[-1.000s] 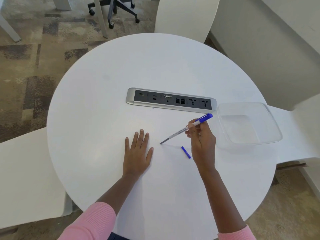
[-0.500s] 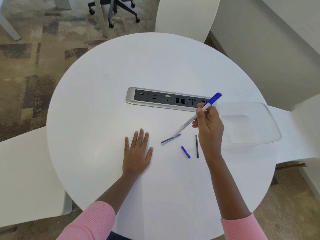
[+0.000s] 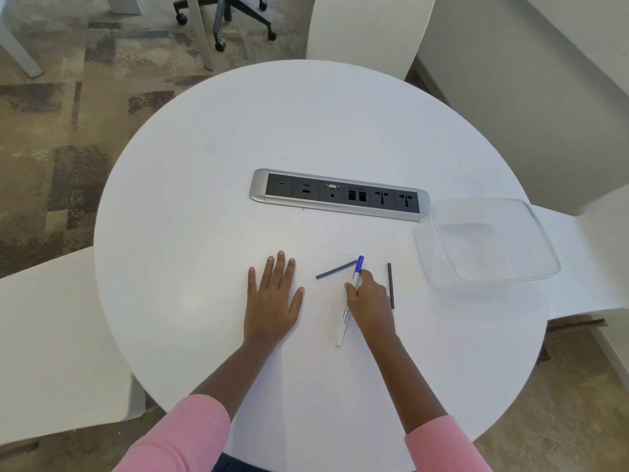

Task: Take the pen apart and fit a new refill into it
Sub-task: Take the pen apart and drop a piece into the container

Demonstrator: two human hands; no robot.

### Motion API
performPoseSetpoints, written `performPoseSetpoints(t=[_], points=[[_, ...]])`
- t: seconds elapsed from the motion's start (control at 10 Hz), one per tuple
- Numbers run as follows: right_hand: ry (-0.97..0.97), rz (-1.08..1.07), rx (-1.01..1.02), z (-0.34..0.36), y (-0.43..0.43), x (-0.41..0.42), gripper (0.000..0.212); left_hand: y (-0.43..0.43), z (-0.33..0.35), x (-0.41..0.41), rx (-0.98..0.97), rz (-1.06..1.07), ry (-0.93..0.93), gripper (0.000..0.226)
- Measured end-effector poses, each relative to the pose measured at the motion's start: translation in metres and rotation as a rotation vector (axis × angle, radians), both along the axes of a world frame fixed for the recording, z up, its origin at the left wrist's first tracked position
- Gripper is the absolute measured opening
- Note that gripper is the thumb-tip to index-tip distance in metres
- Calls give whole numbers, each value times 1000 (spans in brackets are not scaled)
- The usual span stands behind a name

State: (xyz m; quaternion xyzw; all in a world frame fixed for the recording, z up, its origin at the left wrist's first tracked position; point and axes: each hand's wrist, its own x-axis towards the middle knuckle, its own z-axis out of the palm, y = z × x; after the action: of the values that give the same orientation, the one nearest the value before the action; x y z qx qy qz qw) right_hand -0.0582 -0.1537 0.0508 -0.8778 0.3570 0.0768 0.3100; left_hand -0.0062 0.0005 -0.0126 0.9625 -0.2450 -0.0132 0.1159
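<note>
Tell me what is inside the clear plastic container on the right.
Nothing shows inside the clear plastic container; the white round table is visible through its floor. No part of its interior is covered.

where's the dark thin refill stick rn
In the head view, the dark refill lies on the table, just right of the right hand, left of the clear container.

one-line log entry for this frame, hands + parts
left hand: flat on table, empty | right hand: on pen body, lying on table | two dark refills: loose on table | refill: not fitted
</note>
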Motion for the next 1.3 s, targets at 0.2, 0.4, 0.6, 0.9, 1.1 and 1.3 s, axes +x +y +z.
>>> performPoseSetpoints(t=[0.2,0.4,0.6,0.9,1.1,1.3], points=[[22,7,-34,2,3,6,34,0,1,0,7,0,-2,56],[9,22,-23,1,4,18,34,0,0,0,8,-3,1,56],[-41,-48,-33,-2,-1,27,36,0,0,0,-5,-6,5,56],[-2,-85,-7,-6,-5,31,36,0,1,0,-4,-4,3,55],[26,-27,-66,-4,-2,34,36,0,1,0,0,-4,6,55],[-100,215,-300,-5,-1,36,38,0,1,0,5,-6,6,56]])
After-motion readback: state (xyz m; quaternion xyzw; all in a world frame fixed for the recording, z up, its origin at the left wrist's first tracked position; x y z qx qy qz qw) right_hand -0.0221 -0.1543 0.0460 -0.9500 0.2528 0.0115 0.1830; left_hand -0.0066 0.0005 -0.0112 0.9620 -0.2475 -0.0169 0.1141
